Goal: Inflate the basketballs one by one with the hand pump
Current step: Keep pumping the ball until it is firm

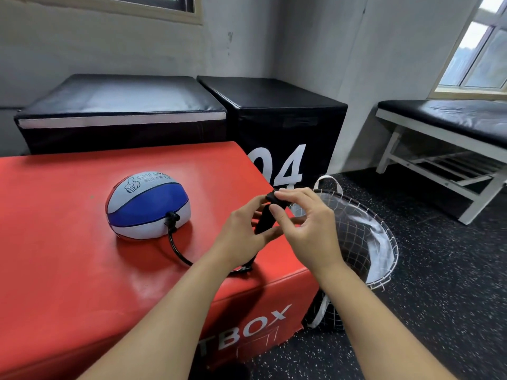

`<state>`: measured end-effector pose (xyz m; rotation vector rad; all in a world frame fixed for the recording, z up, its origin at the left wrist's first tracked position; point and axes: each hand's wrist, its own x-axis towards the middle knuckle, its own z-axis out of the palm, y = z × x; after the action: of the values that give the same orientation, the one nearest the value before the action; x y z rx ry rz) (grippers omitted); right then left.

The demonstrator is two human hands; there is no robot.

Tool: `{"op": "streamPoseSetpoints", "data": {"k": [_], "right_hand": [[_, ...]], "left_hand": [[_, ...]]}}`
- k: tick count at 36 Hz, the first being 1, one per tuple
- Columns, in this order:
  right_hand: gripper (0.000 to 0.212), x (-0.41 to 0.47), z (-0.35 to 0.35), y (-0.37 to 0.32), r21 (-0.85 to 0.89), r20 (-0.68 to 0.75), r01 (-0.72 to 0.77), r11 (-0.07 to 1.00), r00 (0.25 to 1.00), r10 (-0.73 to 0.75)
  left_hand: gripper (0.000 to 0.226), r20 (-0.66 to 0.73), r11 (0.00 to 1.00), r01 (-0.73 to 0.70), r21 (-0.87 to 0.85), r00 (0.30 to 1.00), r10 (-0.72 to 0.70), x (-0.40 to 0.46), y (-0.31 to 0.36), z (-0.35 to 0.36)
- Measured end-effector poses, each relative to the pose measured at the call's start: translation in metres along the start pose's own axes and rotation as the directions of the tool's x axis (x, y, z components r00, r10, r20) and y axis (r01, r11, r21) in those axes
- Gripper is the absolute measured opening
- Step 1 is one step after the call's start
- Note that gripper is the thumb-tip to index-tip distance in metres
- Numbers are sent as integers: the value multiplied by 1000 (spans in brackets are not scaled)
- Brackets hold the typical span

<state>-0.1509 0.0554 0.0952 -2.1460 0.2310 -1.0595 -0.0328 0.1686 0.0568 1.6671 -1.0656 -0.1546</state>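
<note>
Just right of the limp basketball (148, 207) on the red box (68, 256), both hands' fingers (277, 212) grip the black pump (264, 220), hose (175, 248) plugged into the ball.

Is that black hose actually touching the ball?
Touching. In the head view the black hose runs across the red box, and its end fitting sits plugged against the ball with no gap showing.

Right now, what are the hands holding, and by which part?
Both hold the black hand pump: left hand grips its barrel, right hand pinches the handle at its top. Its hose is plugged into the ball.
</note>
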Motion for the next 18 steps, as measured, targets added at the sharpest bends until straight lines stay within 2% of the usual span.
{"op": "streamPoseSetpoints", "data": {"k": [4,8,11,15,18], "right_hand": [[21,0,-7,1,-75,-5,16,997,1000,-17],[21,2,-25,2,-67,-15,5,998,1000,-6],[21,7,-47,3,-2,-158,-5,1000,987,4],[19,13,-89,9,204,-377,-67,977,915,141],[21,8,-104,15,232,-425,-113,966,882,205]], "left_hand": [[35,2,1000,13,22,1000,-13,3,0,6],[34,25,996,21,90,999,-24,6,1,16],[36,72,989,28,146,997,-39,9,-2,27],[35,132,975,12,222,990,-42,12,0,35],[33,163,973,-16,231,986,-22,13,2,40]]}}
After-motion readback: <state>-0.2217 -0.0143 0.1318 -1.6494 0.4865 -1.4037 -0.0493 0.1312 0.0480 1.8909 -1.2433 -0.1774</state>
